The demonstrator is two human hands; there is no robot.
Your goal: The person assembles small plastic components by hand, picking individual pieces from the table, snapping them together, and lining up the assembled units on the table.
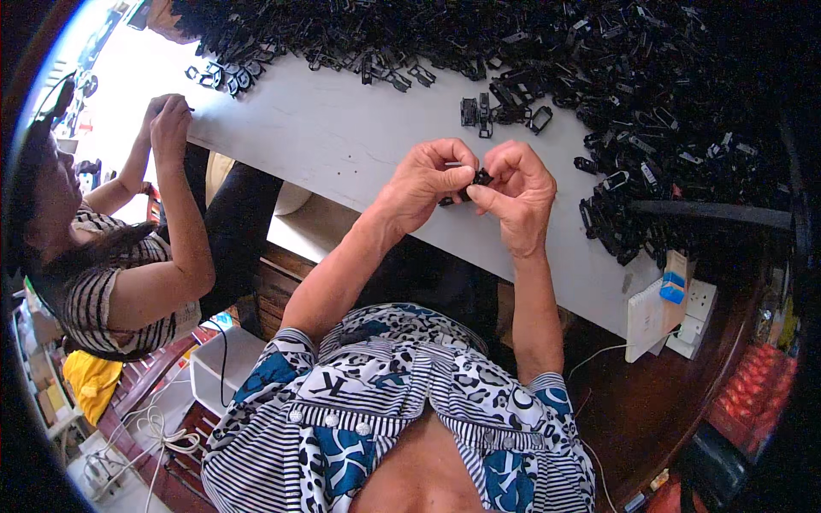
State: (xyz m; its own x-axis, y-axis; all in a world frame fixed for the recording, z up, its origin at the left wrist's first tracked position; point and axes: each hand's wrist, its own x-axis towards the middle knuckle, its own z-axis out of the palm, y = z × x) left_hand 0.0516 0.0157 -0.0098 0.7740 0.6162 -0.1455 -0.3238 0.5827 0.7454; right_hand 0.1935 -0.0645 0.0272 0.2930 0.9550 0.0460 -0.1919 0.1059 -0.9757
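Above the near edge of the white table (333,145), my left hand (434,184) and my right hand (519,192) meet, thumbs and fingertips pinched together. Between them is a small black plastic part (481,177); its lower end shows under the thumbs, while the fingers cover the rest. Both hands look closed on this same part. Just beyond them lie a few loose black plastic pieces (484,115), some shaped like open rectangular frames. A big heap of similar black parts (547,43) covers the far side of the table and runs down its right side.
At the left, another person in a striped top (128,282) holds both hands (171,115) together by the table. A small group of black pieces (231,77) lies near them. A notepad (646,312), a blue item (673,288) and a white power strip (697,312) stand right.
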